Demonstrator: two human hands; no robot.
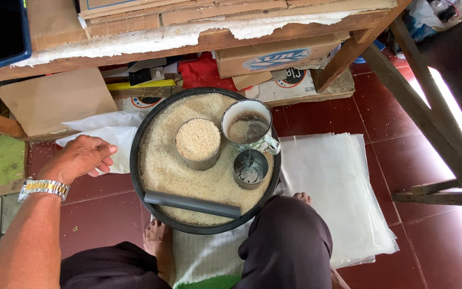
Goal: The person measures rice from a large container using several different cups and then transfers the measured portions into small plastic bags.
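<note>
— Where is the left hand (81,158)?

— Out to the left of the round black basin (136,160), low over the red tiled floor (108,214); its grip is loosely spread, fingers slightly curled, pinching nothing; the fingertips lie on the edge of a white plastic bag (108,134) that sits between hand and basin (a metal watch (44,187) shows on the wrist).

— And the basin itself?

— Just right of that grip, apart from it; it is filled with rice (161,166); a tin heaped with rice (198,142) stands in the middle, a white mug (248,128) with a little rice in it beside it on the right, a small empty tin (251,168) in front of the mug; a grey tube (192,204) lies across the rice at the near rim.

— The right hand?

— Not in view.

— Anything else about?

— A stack of clear plastic sheets (338,187) on the floor to the right of the basin; cardboard boxes (274,56) under a wooden counter (188,40) behind; the person's dark-clothed knee (287,241) and bare foot (159,243) at the near side.
</note>
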